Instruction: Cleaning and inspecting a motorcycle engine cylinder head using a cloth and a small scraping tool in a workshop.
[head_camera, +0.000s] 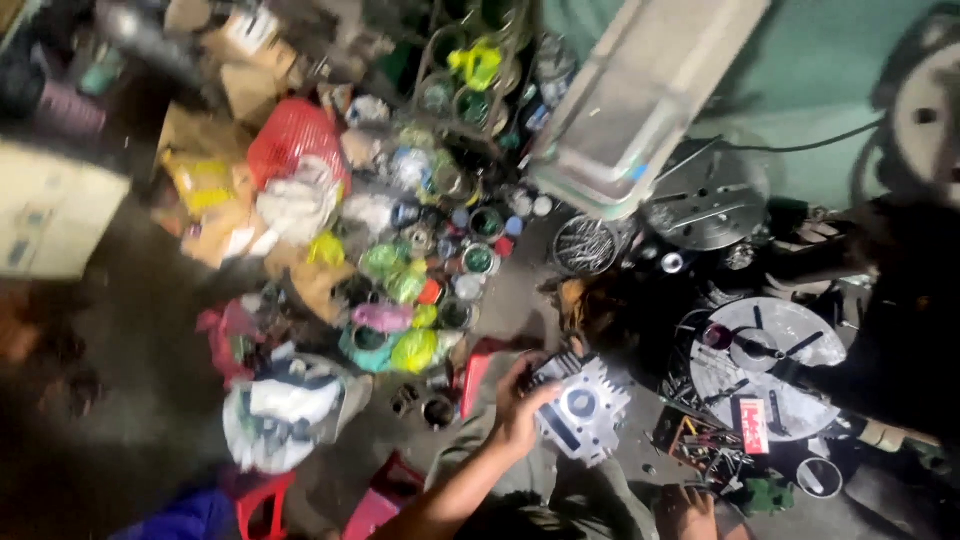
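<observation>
My left hand (515, 408) reaches in from the bottom edge and grips a grey finned engine cylinder (585, 405) by its left side. The cylinder has a round bore in its middle and sits low over the dark floor. What looks like my right hand (685, 508) shows only partly at the bottom edge, right of the cylinder and apart from it. Its fingers are too cut off to tell their state. A small tray of loose tools and bits (705, 447) lies just right of the cylinder.
A round metal chuck plate (765, 365) lies to the right, another (705, 200) behind it. A heap of coloured bags and tins (410, 290) and a red mesh basket (295, 140) fill the left. A long pale housing (640, 100) leans overhead. Red stools (265, 500) stand bottom left.
</observation>
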